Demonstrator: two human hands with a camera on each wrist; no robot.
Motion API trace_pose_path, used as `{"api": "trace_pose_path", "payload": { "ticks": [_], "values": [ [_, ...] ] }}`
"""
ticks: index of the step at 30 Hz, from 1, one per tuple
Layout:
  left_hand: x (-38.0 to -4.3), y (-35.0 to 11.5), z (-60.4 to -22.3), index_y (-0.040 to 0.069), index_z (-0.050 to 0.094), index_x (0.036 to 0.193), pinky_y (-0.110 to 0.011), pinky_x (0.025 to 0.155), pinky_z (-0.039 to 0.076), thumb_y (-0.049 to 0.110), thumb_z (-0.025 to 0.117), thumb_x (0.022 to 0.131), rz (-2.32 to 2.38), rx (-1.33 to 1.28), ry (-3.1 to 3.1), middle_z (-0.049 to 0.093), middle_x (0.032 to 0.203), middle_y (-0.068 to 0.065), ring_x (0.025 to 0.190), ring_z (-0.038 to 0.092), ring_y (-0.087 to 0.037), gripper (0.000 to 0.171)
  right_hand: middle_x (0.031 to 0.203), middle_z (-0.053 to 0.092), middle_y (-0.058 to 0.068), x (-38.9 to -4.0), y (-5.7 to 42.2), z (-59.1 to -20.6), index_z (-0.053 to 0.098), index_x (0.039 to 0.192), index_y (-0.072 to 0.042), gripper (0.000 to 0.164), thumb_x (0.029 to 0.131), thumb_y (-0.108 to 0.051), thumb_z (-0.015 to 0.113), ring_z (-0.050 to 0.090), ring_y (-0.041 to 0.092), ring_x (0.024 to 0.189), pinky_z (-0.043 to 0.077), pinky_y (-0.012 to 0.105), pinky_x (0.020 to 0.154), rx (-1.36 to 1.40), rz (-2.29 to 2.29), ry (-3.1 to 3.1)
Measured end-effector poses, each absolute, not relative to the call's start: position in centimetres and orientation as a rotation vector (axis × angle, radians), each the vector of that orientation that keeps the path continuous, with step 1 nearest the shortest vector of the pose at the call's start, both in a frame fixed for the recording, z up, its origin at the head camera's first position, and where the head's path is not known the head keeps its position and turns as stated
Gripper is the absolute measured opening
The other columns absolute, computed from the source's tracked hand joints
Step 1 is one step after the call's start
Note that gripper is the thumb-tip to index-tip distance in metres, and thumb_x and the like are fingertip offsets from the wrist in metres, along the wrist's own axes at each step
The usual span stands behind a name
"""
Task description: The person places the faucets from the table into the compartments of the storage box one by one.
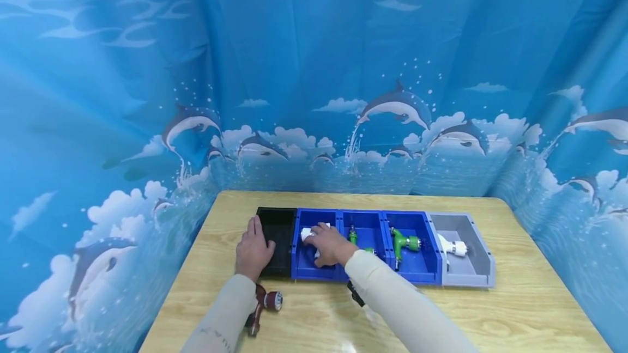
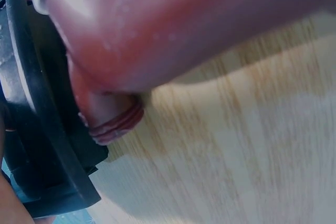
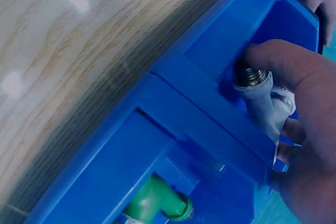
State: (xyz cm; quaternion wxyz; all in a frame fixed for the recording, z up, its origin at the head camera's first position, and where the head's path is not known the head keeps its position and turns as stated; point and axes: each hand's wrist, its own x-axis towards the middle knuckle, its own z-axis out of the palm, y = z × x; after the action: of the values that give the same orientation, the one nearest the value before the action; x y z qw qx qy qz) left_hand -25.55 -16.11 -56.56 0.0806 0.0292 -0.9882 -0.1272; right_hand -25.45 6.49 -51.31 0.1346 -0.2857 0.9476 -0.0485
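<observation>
My left hand rests on the left rim of the black bin, its fingers extended. In the blue bin beside it, my right hand grips a white pipe valve. The right wrist view shows the thumb by this white valve's threaded metal end, with fingers curled around the far side; the hand hides part of it. A dark red valve lies on the table below the left wrist, partly covered by the sleeve. That red valve looms large in the left wrist view.
Right of the white valve, two more blue bins hold green valves. The grey bin at the right end contains another white valve. A black object lies partly hidden under the right forearm. A dolphin-print curtain surrounds the wooden table.
</observation>
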Motion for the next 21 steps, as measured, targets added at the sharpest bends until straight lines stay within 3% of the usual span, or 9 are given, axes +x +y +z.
{"api": "trace_pose_path", "payload": {
  "ticks": [21],
  "values": [
    [-25.38,-16.10,-56.26,-0.003,0.019,0.152,-0.054,0.086,0.051,0.032,0.064,0.089,-0.365,0.077,-2.960,0.030,0.154,-0.022,0.119,0.052,-0.039,0.086,0.149,0.043,0.003,-25.63,5.90,-52.09,0.059,0.132,-0.031,0.052,0.082,-0.036,0.075,0.030,0.028,0.143,0.025,0.048,0.115,-0.809,0.091,2.756]
  ]
}}
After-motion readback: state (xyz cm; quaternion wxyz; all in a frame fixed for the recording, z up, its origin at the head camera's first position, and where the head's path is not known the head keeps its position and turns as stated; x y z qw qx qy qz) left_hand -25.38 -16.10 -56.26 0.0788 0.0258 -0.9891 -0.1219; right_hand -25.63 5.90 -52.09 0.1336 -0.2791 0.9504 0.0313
